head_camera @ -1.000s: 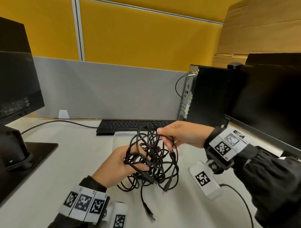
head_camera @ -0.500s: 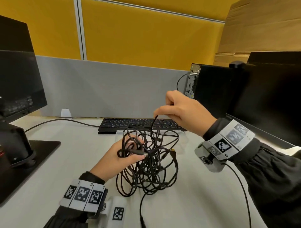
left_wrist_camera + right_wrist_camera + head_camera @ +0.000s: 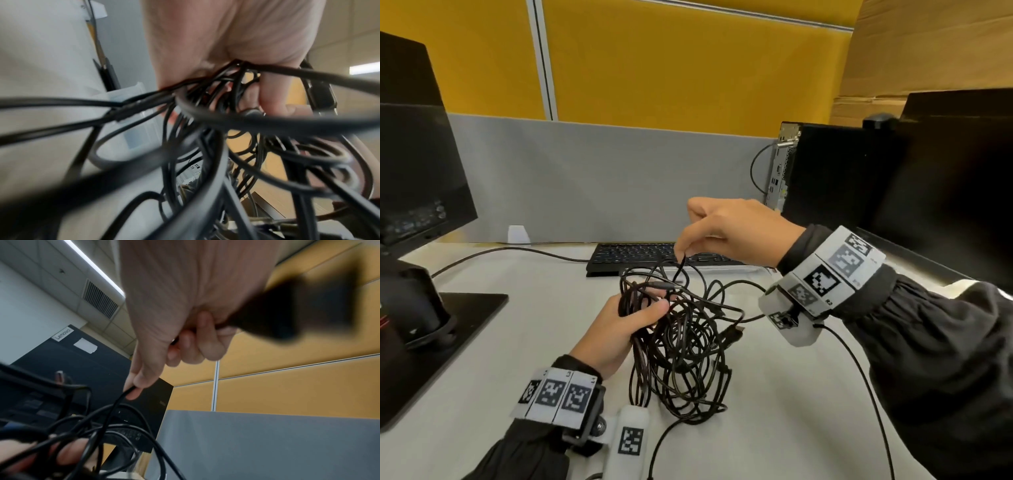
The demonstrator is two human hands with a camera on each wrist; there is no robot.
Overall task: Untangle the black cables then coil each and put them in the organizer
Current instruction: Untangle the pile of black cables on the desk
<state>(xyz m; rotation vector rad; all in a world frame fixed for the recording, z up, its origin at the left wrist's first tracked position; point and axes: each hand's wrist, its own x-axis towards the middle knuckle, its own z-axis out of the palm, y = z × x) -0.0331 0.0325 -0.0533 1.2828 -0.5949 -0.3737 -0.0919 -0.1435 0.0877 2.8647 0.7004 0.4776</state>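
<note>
A tangle of black cables (image 3: 681, 346) hangs over the white desk (image 3: 482, 359) in the head view. My left hand (image 3: 630, 315) grips the upper left of the bundle, fingers curled round several strands (image 3: 226, 84). Above it, my right hand (image 3: 683, 251) pinches one cable strand (image 3: 123, 395) between thumb and forefinger and holds it up from the top of the bundle. A clear plastic organizer (image 3: 131, 113) lies on the desk behind the cables; in the head view it is mostly hidden by them.
A black keyboard (image 3: 640, 255) sits behind the hands. A monitor on a black base (image 3: 424, 308) stands at the left. A black computer tower (image 3: 825, 178) and a second monitor (image 3: 955, 185) stand at the right. A grey partition closes the back.
My right hand rose from the right side of the bundle and now pinches a strand at its top, lifting it. The left hand kept its grip; the bundle hangs lower and looser.
</note>
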